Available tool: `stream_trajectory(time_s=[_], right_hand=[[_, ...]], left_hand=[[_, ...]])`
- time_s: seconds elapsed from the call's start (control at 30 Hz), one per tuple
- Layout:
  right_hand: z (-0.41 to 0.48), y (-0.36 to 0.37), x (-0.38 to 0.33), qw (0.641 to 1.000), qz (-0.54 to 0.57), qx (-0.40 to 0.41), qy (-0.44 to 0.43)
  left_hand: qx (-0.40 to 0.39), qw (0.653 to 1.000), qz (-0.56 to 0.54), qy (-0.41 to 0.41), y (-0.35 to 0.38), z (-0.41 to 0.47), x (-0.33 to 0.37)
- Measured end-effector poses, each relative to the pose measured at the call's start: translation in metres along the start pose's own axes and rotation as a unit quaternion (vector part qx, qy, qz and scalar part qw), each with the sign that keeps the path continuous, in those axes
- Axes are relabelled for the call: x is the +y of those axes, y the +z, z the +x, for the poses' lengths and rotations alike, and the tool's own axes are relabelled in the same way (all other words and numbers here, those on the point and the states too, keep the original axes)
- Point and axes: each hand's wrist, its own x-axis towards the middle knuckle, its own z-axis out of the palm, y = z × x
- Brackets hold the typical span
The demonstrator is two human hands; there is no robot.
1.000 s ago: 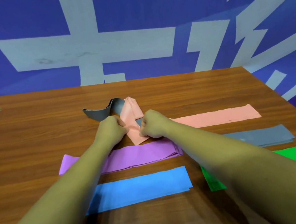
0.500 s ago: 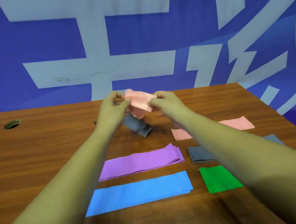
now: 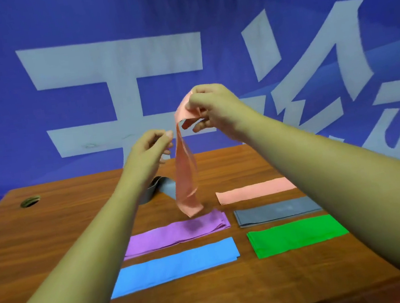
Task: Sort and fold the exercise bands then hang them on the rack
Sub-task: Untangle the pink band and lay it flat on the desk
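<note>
My right hand (image 3: 213,107) is raised above the table and pinches the top end of a loose pink band (image 3: 187,184). The band hangs straight down, and its lower end is just above the table. My left hand (image 3: 149,151) is beside the band's upper part with thumb and forefinger pinched together; whether they grip the band's edge is unclear. Behind the hanging band, a loose grey band (image 3: 165,187) lies curled on the table. Folded bands lie flat in rows: pink (image 3: 255,191), grey (image 3: 276,211), green (image 3: 296,235), purple (image 3: 178,233) and blue (image 3: 175,265).
The wooden table (image 3: 50,240) has a round cable hole (image 3: 30,201) at its far left. A blue banner wall (image 3: 79,91) with large pale characters stands right behind the table's far edge. No rack is in view.
Both hands lifted the pink band off the table. My right hand rose higher with its top end, so the band now hangs unfolded. The grey band dropped back to the table.
</note>
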Motion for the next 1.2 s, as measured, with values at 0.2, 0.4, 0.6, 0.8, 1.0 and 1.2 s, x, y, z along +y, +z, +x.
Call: stream_trajectory(time_s=[0.2, 0.4, 0.6, 0.8, 1.0, 1.2], right_hand=[[-0.023, -0.021, -0.023, 0.992, -0.071, -0.102, 0.028], [-0.041, -0.041, -0.013, 0.989, -0.039, -0.078, 0.119], [-0.051, -0.045, -0.005, 0.987, -0.114, -0.049, 0.104], [-0.043, -0.066, -0.007, 0.987, -0.104, 0.091, 0.085], [-0.046, -0.112, 0.032, 0.957, -0.092, 0.249, 0.118], [-0.064, -0.151, 0.099, 0.916, -0.082, 0.327, 0.217]], left_hand=[[-0.175, 0.958, -0.226, -0.039, 0.021, -0.026, 0.018], [-0.161, 0.973, -0.155, -0.051, 0.032, -0.041, 0.022], [-0.178, 0.978, -0.096, -0.052, 0.037, -0.042, 0.020], [-0.295, 0.949, -0.034, -0.108, 0.041, -0.055, 0.001], [-0.303, 0.932, -0.010, -0.197, 0.034, -0.058, -0.031], [-0.173, 0.953, -0.037, -0.245, 0.032, -0.046, -0.057]])
